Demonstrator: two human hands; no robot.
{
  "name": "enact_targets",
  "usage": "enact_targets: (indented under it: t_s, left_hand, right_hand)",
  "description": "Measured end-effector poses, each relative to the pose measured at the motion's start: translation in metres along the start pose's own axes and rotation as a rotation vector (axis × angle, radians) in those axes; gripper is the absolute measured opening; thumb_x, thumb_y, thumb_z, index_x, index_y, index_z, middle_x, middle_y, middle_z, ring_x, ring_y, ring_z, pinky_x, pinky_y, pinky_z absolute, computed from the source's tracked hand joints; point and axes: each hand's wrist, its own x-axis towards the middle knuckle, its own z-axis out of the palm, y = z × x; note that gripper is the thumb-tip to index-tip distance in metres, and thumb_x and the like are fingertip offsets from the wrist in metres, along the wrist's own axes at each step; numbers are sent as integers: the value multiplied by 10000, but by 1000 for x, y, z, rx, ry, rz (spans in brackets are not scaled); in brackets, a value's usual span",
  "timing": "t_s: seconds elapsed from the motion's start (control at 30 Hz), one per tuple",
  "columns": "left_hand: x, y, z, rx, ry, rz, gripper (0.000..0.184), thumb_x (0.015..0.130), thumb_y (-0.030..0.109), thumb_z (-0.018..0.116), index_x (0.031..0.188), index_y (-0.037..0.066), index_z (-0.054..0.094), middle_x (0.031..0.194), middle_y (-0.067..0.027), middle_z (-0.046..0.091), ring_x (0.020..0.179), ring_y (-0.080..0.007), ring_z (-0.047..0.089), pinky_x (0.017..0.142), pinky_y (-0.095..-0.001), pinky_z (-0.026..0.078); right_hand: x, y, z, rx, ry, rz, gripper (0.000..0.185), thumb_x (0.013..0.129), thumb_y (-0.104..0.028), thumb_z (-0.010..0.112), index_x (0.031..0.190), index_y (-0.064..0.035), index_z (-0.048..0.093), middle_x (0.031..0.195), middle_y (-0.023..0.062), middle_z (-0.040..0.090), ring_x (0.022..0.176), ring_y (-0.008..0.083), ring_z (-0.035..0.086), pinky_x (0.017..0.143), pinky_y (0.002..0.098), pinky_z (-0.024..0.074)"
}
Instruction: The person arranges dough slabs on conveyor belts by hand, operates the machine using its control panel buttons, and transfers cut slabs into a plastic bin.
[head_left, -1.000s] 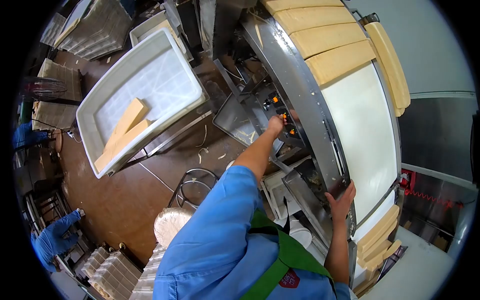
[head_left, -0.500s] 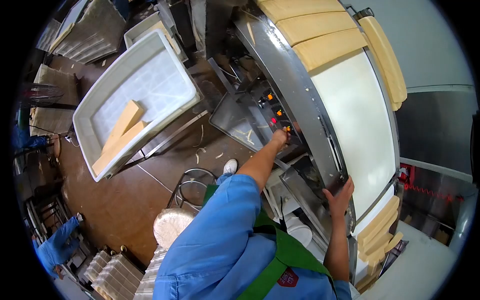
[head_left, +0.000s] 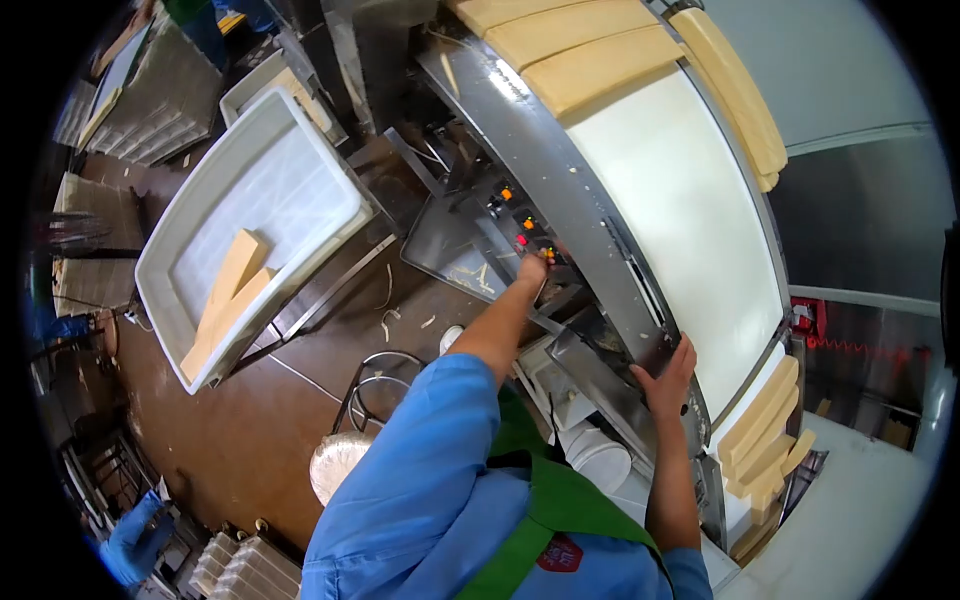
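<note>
We stand at the near end of a conveyor with a broad white belt [head_left: 690, 215]. On its left flank, under the steel side rail [head_left: 560, 165], we find a control panel with orange knobs.

Left hand [head_left: 534, 268]: at the panel, fingers bent against the lowest orange knob [head_left: 549, 254]; we cannot tell whether they pinch it. Two other orange knobs [head_left: 529, 223] sit farther along the conveyor, and a small red light [head_left: 521, 240] shows just beside the row.

Right hand [head_left: 670, 380]: open, fingers spread, laid over the steel side rail near the conveyor's near end; we see nothing in its grasp.

Pale yellow slabs [head_left: 600, 65] lie side by side across the far part of the conveyor; a long slab [head_left: 735, 95] lies along its right edge. Several strips [head_left: 765, 425] lie at its near end, on the right.

Left of the conveyor, well apart, we note a white tub [head_left: 255, 190] holding two pale bars [head_left: 222, 300], one partly over the other. Below the conveyor's near left side we see a white bucket [head_left: 603, 462].
</note>
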Motion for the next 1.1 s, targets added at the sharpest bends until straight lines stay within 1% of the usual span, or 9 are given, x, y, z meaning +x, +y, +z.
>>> enact_targets:
  t_s: [0.17,0.27,0.5,0.67,0.73,0.77,0.9,1.03,1.1]
  left_hand:
    - [-7,-3,-48,446,-187,35,361,950,311,365,1061,52,590,978,-90,638,894,-218,614,799,-349,481]
    - [-66,25,-84,238,-55,-172,395,919,399,397,1176,136,542,1082,-69,639,1015,-205,588,855,-422,415]
    - [-135,8,-198,315,-310,-49,435,931,455,466,872,44,598,773,-80,634,719,-181,603,695,-319,471]
    - [-199,50,-134,608,-272,94,335,963,289,440,902,-6,588,734,-91,624,690,-197,606,716,-324,490]
    - [-226,74,-80,802,-353,173,300,953,251,452,919,-15,587,765,-97,630,718,-198,608,731,-327,489]
    - [-237,83,-49,973,-410,248,268,944,214,464,937,-24,587,796,-102,636,747,-198,611,746,-330,488]
    - [-289,97,82,1060,-731,479,151,906,120,512,943,-9,581,883,-139,621,846,-264,603,762,-346,466]
    - [-328,97,206,1164,-987,655,111,875,88,545,937,1,573,888,-165,592,866,-357,575,776,-375,454]
    - [-334,85,254,1150,-1120,640,151,860,108,571,966,2,558,988,-165,575,906,-361,558,795,-386,451]
  right_hand:
    - [-6,35,-4,200,6,-5,770,756,-247,721,1361,1,315,1332,217,395,1240,377,369,1036,430,309]
    - [-27,78,-33,279,176,176,669,820,-218,659,1360,-7,324,1343,220,390,1246,372,383,1034,425,326]
    - [-127,241,-62,-319,279,905,835,729,-280,703,1405,-85,253,1402,246,281,1184,442,399,1037,404,328]
    - [-132,248,-58,19,372,1057,795,759,-244,660,1423,-91,250,1366,255,335,1020,435,533,890,444,457]
    - [-147,276,-33,98,519,620,683,790,-206,623,1388,-60,326,1259,251,461,1024,391,544,867,449,458]
    - [-142,247,-80,831,261,950,593,794,-182,617,1322,-14,406,1148,241,541,1069,358,525,901,442,424]
    - [-164,280,-95,-287,644,790,686,736,-197,665,1340,-45,378,1284,214,443,1198,384,390,922,475,400]
    - [-158,292,-85,4,387,1076,710,736,-217,666,1347,-31,356,1334,201,397,1235,391,352,977,455,377]
    - [-170,315,-65,207,510,913,684,746,-215,652,1346,-50,370,1311,206,422,1221,366,389,966,435,389]
